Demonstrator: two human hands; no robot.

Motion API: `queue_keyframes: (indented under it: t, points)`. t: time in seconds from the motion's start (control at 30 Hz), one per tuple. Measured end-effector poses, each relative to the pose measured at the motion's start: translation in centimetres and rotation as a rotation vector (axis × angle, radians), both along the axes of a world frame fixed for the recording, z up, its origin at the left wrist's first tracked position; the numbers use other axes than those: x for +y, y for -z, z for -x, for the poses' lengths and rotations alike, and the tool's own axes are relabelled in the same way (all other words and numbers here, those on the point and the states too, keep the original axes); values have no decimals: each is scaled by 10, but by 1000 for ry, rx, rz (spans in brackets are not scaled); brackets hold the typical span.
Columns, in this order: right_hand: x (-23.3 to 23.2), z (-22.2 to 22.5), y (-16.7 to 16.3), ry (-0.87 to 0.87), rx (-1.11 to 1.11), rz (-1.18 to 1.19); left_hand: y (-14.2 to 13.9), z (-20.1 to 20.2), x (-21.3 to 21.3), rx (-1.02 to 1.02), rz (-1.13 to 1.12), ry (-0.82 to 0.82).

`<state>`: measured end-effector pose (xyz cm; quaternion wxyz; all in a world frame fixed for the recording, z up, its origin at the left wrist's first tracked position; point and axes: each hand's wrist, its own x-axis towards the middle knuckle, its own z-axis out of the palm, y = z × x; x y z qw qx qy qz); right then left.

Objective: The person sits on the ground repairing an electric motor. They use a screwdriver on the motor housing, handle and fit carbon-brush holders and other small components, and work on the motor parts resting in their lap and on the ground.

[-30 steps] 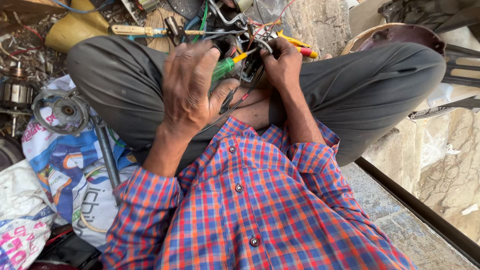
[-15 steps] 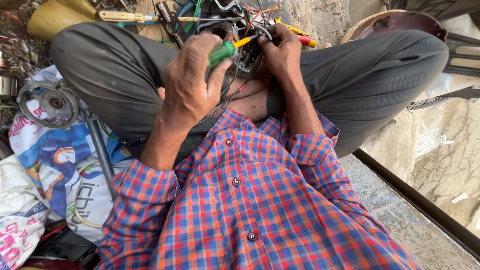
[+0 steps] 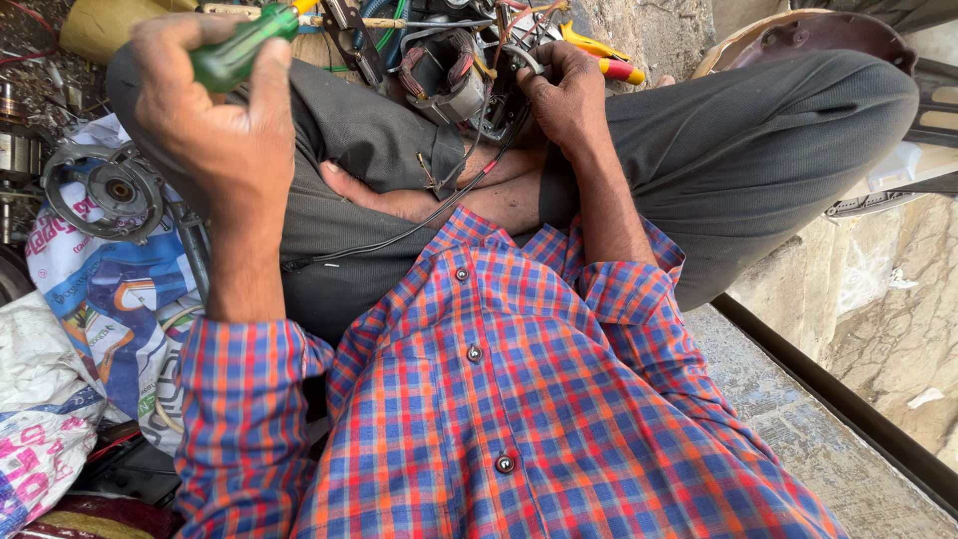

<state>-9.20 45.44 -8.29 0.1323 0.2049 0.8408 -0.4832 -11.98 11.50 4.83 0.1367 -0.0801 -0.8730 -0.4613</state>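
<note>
I sit cross-legged in grey trousers and a red-and-blue checked shirt. My left hand is raised at the upper left, fingers wrapped around a green-handled screwdriver with a yellow collar. My right hand rests against a small electric motor with copper windings and a tangle of wires, which sits between my knees. A black wire runs from the motor down across my leg.
A round metal motor housing lies on printed plastic bags to the left. Yellow-and-red handled pliers lie beyond my right hand. A yellow container sits top left. A stone ledge with a dark rail runs on the right.
My left hand has lifted away from the motor to the upper left, carrying the screwdriver. The right hand has stayed at the motor.
</note>
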Motion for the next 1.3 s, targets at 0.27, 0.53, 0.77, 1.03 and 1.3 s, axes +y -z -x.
queue_keyframes:
  t: [0.27,0.53,0.77,1.03,1.3]
  points:
    - [13,-9,-18,159,-40,341,40,12,10,-86,623,16]
    - [6,-28,-77,324,-134,903,-1,2,106,-48,-21,378]
    - [2,-38,-100,214,42,814,0,-6,160,-93,85,490]
    - [18,-35,-100,183,251,833,-6,2,180,-12,121,422]
    - [17,-42,-103,146,207,483,12,-7,181,-83,145,454]
